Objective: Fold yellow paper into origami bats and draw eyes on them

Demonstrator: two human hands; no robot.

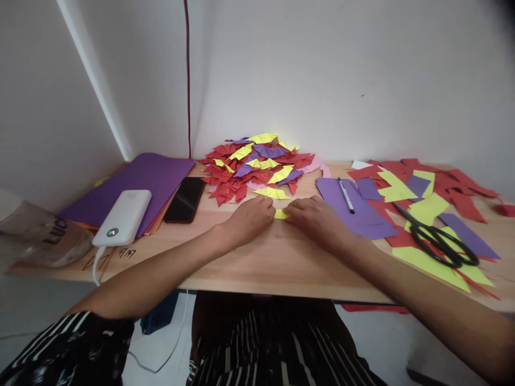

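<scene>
My left hand (250,216) and my right hand (317,217) rest on the wooden table (257,262) with their fingertips meeting on a small yellow paper piece (280,214). Both hands have their fingers curled and pressed down on it. Only a sliver of the yellow piece shows between them. Just behind the hands lies a pile of folded red, yellow and purple paper shapes (257,163).
Purple paper sheets (140,182), a white power bank (123,217) and a black phone (185,199) lie at the left. At the right are a purple sheet with a pen (346,195), black scissors (438,238) and scattered coloured paper scraps (426,198). A wall stands close behind.
</scene>
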